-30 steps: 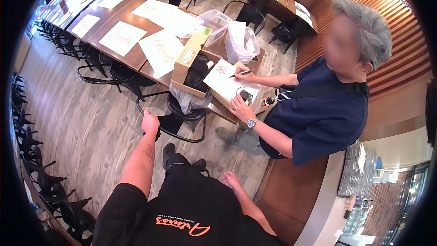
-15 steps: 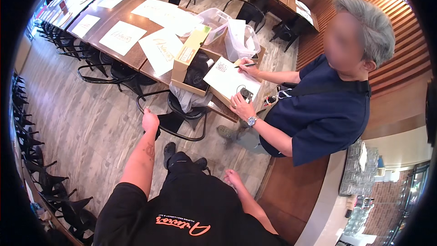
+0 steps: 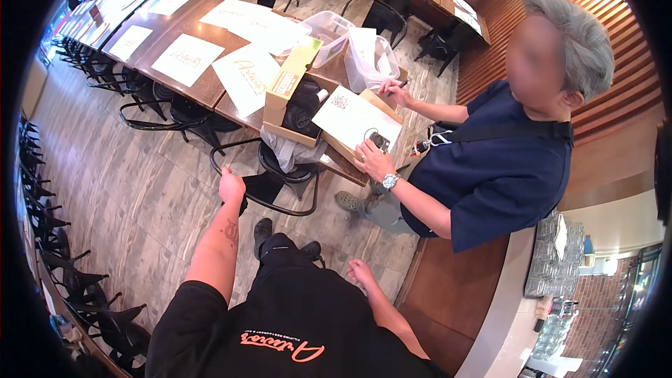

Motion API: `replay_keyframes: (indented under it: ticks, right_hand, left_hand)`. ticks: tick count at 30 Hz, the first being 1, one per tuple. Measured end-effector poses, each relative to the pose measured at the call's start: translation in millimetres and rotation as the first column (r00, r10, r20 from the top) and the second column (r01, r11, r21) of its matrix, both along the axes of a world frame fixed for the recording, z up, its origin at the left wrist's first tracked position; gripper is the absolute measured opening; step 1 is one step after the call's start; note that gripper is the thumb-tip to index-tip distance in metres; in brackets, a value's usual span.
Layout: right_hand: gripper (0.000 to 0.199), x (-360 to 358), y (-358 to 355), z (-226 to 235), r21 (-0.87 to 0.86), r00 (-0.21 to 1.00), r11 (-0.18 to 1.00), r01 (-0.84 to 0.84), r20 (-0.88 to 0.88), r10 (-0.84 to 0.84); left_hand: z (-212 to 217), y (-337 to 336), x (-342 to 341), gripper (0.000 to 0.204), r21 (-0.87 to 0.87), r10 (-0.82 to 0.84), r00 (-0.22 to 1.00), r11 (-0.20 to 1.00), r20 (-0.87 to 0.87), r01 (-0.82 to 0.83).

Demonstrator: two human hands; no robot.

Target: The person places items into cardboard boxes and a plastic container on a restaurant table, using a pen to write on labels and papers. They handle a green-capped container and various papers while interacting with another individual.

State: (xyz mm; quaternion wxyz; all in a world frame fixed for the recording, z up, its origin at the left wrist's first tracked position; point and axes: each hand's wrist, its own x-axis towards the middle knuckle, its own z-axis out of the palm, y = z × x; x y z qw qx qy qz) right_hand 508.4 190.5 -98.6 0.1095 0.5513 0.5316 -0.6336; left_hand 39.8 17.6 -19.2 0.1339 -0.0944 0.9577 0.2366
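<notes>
My left hand (image 3: 232,185) is closed round the curved top rail of a black metal chair (image 3: 280,211) drawn up at the table's near end. Down by my right thigh, my right hand (image 3: 360,273) hangs loosely curled, apart from everything, with nothing visible in it. Across from me a person in a dark blue shirt (image 3: 504,168) holds a pen (image 3: 397,87) just off a white sheet (image 3: 353,119) with a printed square code. That person's other hand rests by a small black device (image 3: 378,141) on the sheet.
On the long brown table (image 3: 157,21) lie several white paper placemats (image 3: 187,59). An open cardboard box (image 3: 283,129) holds dark items beside clear plastic bins (image 3: 374,70). Black chairs line the table's side. Stacked glasses (image 3: 556,259) stand on a counter at the right.
The other person's pen hand has lifted off the sheet and drawn away from it, and their head has shifted slightly right. My two hands stay where they were.
</notes>
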Motion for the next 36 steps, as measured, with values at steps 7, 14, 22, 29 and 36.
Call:
replay_keyframes:
  ticks: [7,14,22,29,36]
  right_hand:
    - [0.026,3.0,-2.8,0.5,-0.004,1.000,1.000,-0.009,0.029,0.009]
    - [0.025,2.5,-2.7,2.3,-0.018,1.000,1.000,-0.013,0.018,0.014]
    - [0.024,6.9,-2.8,-1.8,-0.017,1.000,1.000,0.002,-0.018,-0.003]
    - [0.026,6.8,-6.3,1.2,0.000,1.000,1.000,-0.013,-0.005,0.013]
    - [0.026,8.4,-8.3,1.4,0.003,1.000,1.000,-0.027,0.006,0.027]
  left_hand:
    - [6.1,-0.7,1.6,0.029,-0.012,0.004,1.000,1.000,0.029,-0.004]
    - [-0.1,-3.5,-1.9,0.029,0.004,0.013,0.999,1.000,0.036,-0.013]
    - [3.6,-1.6,0.6,0.028,-0.011,-0.013,0.999,1.000,0.032,0.013]
    - [4.2,-3.6,0.6,0.029,-0.006,-0.003,1.000,1.000,0.017,0.003]
    - [7.0,-2.8,2.5,0.030,-0.007,-0.011,1.000,1.000,0.020,0.011]
